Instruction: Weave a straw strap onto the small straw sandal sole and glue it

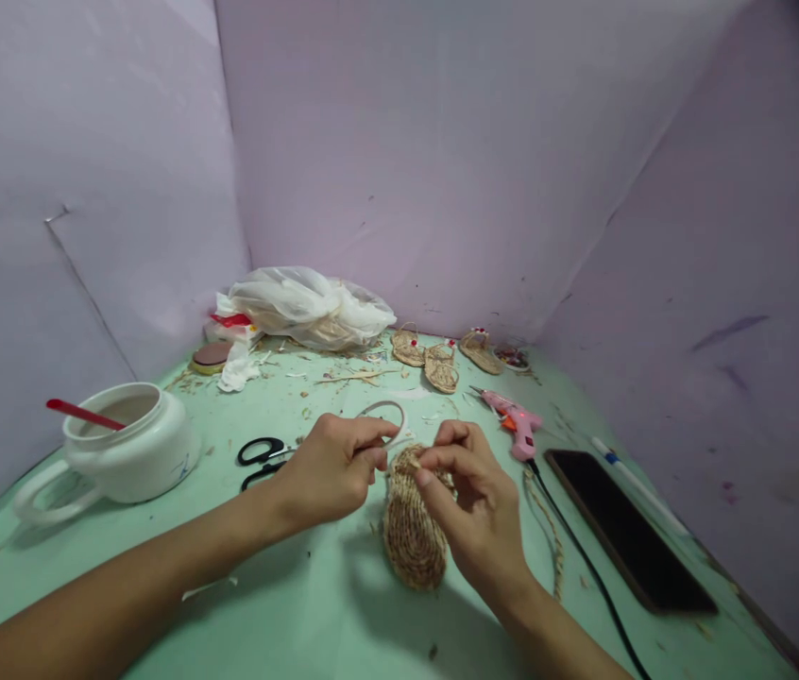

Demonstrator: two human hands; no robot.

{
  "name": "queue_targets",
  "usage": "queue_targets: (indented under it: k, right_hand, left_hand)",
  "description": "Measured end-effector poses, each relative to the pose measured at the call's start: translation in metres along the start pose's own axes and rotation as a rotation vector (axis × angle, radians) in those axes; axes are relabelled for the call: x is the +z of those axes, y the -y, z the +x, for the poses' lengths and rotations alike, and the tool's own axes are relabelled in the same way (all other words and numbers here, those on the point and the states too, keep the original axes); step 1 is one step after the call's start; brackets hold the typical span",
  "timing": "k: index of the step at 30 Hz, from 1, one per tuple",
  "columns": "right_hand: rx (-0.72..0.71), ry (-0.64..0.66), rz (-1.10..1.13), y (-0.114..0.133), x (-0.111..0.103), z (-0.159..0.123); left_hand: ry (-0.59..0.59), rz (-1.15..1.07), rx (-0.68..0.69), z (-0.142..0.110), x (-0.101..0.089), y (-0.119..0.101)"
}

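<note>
My right hand (474, 496) is closed at the upper end of a small woven straw sandal (414, 534), with a pale bit of strand at the thumb and fingertips. The sandal's round end hangs toward me, its shadow on the table below. To its left, my left hand (343, 463) has thumb and fingers pinched together; what they hold, if anything, is hidden. A thin white loop (403, 420) curves just behind those fingertips. Black-handled scissors (262, 451) lie partly covered beyond my left wrist.
Right of my hands are a pink glue gun (517, 420) with black cord, a braided straw cord (552, 534), a phone (630, 529) and a pen (640, 482). A white pot (130, 463) stands left. Small sandals (440, 368) and a plastic bag (307, 307) sit at the back.
</note>
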State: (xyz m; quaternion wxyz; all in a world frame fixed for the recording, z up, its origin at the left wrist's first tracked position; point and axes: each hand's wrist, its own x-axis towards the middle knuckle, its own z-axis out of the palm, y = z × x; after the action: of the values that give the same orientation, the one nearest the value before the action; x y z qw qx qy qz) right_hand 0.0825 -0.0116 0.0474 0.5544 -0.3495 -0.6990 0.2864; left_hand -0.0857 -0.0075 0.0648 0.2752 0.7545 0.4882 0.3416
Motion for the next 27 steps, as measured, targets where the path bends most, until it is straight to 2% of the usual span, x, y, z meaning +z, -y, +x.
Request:
queue_targets:
  k: [3, 6, 9, 14, 17, 21, 27]
  right_hand:
    - [-0.059, -0.052, -0.086, -0.002, -0.003, 0.002]
    - [-0.062, 0.030, -0.099, -0.003, -0.001, 0.001]
    - [-0.034, 0.059, -0.069, -0.004, 0.003, -0.001]
    - [0.078, 0.021, 0.014, -0.003, 0.002, 0.002]
    - [0.135, 0.007, 0.085, 0.000, 0.001, 0.004]
    - [0.192, 0.014, 0.147, 0.002, 0.001, 0.004]
    - [0.299, -0.008, 0.300, -0.005, 0.004, 0.000]
  left_hand:
    - [-0.021, 0.000, -0.025, -0.001, -0.001, -0.001]
    - [0.001, -0.011, -0.007, -0.003, 0.000, -0.004]
    - [0.028, -0.012, 0.023, -0.005, 0.000, -0.009]
    - [0.046, 0.054, 0.035, -0.004, -0.002, -0.013]
    - [0.037, 0.061, -0.028, -0.002, -0.004, -0.012]
    - [0.040, -0.047, -0.171, 0.002, -0.005, -0.010]
    - [0.031, -0.112, -0.211, 0.004, -0.006, -0.008]
